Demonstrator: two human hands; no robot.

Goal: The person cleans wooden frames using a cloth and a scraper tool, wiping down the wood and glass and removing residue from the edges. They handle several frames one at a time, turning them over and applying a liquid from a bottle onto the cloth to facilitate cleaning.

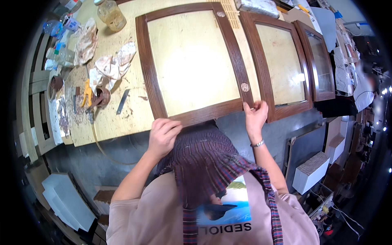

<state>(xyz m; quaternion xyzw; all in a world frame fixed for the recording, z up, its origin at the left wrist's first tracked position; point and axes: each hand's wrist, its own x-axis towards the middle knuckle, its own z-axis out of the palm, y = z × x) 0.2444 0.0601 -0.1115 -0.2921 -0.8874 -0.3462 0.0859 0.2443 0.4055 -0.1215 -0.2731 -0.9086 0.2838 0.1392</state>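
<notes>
Dark brown wood is the main thing here: a wooden frame (210,112) lying flat on a pale table (114,130), its bottom rail right along the near edge. The middle shows the pale surface with a massive glare spot. Left hand (164,135) has its fingers curled in on the lower left corner, a narrow grip. Right hand (256,114) is narrow too, thumb and fingers pinching around the lower right corner. There's a silvery band (257,143) on that wrist.

Two round speckled patches sit on the right upright, an upper patch (221,14) and a lower patch (244,87); can't make out any writing on either.

Just to the right there's a second frame (259,65), then a third frame (324,96) past it, same brown.

As for print, the loudest is on the beige shirt (155,194): big dark lettering, upside down from this view, under a blue picture panel (241,206). A small white-and-blue container (72,23) at far left seems to carry a label, way too small to read.

Also on the left: a jar (111,18) of amber liquid, crumpled stained cloth (108,69), a yellow-handled tool (87,93) and a flat dark blade (122,102).
</notes>
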